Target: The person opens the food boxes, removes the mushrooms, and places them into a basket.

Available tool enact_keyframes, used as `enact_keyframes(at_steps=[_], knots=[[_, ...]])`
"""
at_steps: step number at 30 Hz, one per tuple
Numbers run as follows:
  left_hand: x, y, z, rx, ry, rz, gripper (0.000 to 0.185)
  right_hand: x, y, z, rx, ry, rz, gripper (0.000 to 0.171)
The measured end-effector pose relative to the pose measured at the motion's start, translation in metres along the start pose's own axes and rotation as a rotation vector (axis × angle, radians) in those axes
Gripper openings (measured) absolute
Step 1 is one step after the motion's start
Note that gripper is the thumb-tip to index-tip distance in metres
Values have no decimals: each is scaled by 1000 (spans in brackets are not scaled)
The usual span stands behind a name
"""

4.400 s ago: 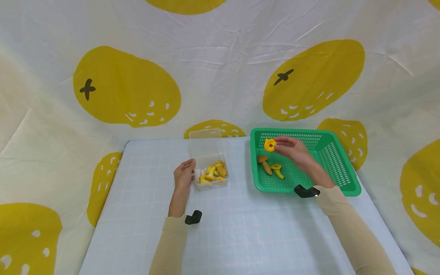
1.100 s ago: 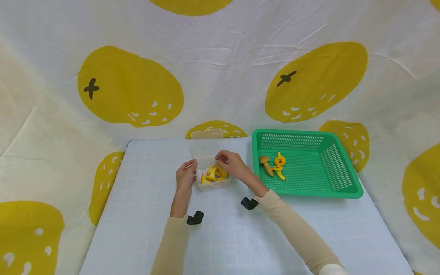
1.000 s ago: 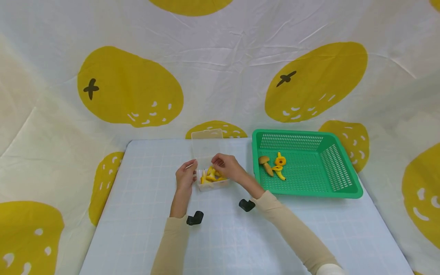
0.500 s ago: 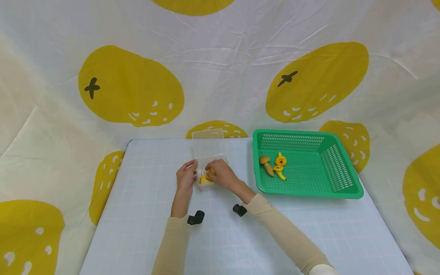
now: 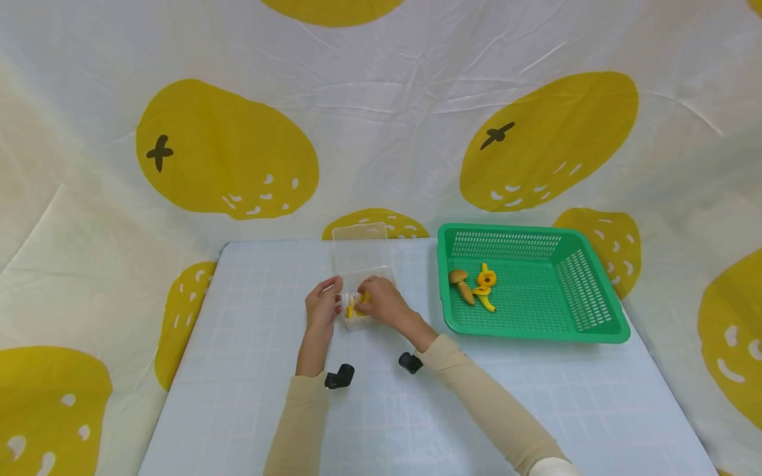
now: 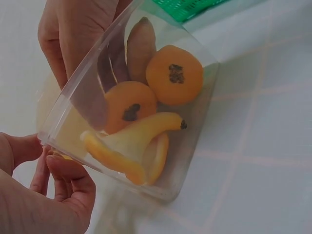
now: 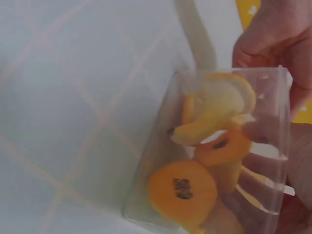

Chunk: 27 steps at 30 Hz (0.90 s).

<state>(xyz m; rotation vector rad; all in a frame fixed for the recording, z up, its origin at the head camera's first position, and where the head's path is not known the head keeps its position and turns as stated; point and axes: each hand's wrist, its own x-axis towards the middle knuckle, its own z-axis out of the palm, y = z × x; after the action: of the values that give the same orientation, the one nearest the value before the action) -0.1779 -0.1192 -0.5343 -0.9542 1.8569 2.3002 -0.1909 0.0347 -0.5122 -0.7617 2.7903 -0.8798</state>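
In the head view, my left hand (image 5: 321,305) pinches the left rim of a small clear plastic box (image 5: 357,324) between thumb and fingers. My right hand (image 5: 385,303) reaches into the box from the right, fingers curled round a yellow toy mushroom, mostly hidden beneath them. Through the clear wall in the left wrist view, a yellow chanterelle-like mushroom (image 6: 131,144) lies beside round orange ends with dark marks (image 6: 174,74) and a brownish piece (image 6: 141,46). The box's hinged lid (image 5: 360,248) stands open at the back.
A green slotted basket (image 5: 506,336) stands to the right on a pale checked tablecloth (image 5: 381,416). It holds a brown mushroom (image 5: 462,287) and two yellow ones, an upper mushroom (image 5: 487,277) and a lower mushroom (image 5: 485,301). A fruit-print curtain (image 5: 381,132) hangs behind.
A yellow mushroom, earlier in my right hand over the basket, now lies in it. My right hand has moved left into the box. My left hand keeps its hold on the rim.
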Motion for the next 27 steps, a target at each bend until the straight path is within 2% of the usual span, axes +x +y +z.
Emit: enact_keyframes(at_steps=[4, 9, 13, 20, 24, 27], knots=[[-1, 0, 0, -3, 2, 11, 32, -2, 2, 6, -20, 70, -19, 20], [-1, 0, 0, -11, -2, 10, 32, -7, 3, 12, -10, 128, -44, 22], [-1, 0, 0, -15, -3, 8, 31, -9, 5, 9, 21, 128, -72, 20], [-2, 0, 1, -19, 10, 28, 30, -13, 7, -4, 13, 84, -189, 9], [-1, -1, 1, -4, 14, 22, 31, -17, 7, -11, 45, 56, -144, 9], [-1, -1, 1, 15, 19, 17, 32, -21, 6, -17, 113, 43, -85, 9]])
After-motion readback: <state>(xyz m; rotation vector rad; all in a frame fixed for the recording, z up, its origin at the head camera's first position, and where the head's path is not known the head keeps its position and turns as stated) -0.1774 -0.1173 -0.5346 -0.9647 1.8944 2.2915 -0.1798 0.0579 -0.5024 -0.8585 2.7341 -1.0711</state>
